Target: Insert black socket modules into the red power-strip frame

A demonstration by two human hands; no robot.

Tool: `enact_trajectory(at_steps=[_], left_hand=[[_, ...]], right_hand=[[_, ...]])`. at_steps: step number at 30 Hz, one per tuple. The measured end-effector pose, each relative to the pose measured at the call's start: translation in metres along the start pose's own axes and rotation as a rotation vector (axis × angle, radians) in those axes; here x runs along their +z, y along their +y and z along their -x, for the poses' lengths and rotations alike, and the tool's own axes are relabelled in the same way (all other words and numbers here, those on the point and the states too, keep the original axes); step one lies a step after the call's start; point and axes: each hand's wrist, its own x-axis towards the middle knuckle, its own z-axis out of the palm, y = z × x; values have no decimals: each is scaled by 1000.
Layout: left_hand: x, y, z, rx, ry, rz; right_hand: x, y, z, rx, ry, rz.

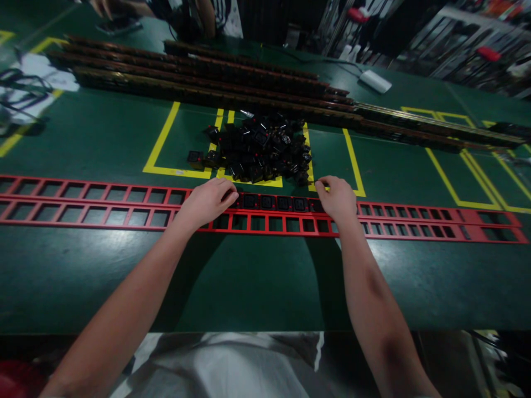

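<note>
Red slotted rails (pixel 265 212) lie back from the near edge of the tabletop (pixel 257 287), left hand (pixel 213 199) and right hand (pixel 337 198) flanking black sockets (pixel 283 203) seated there, finger closure on anything indeterminable; uneven pressing could tilt a socket in its slot.

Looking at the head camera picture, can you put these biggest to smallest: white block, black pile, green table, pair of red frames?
1. Green table
2. Pair of red frames, counting their holes
3. Black pile
4. White block
</note>
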Motion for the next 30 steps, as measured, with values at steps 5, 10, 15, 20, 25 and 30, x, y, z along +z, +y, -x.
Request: enact_trajectory(at_steps=[5,10,15,20,25,30], left_hand=[[0,0,0,-13,-2,3],[2,-1,-1,-1,9,-10],[1,-1,-1,-9,-5,-12],[0,0,0,-9,-10,-14],[0,0,0,-6,-6,-13],[0,0,0,-19,-13,-11]], right_hand=[[0,0,0,-3,-4,-3],[1,0,-1,4,4,7],[0,0,0,-1,0,-2],[-2,-2,0,6,-7,7],[-2,-2,0,6,-22,5],[-2,-1,0,11,-15,3]])
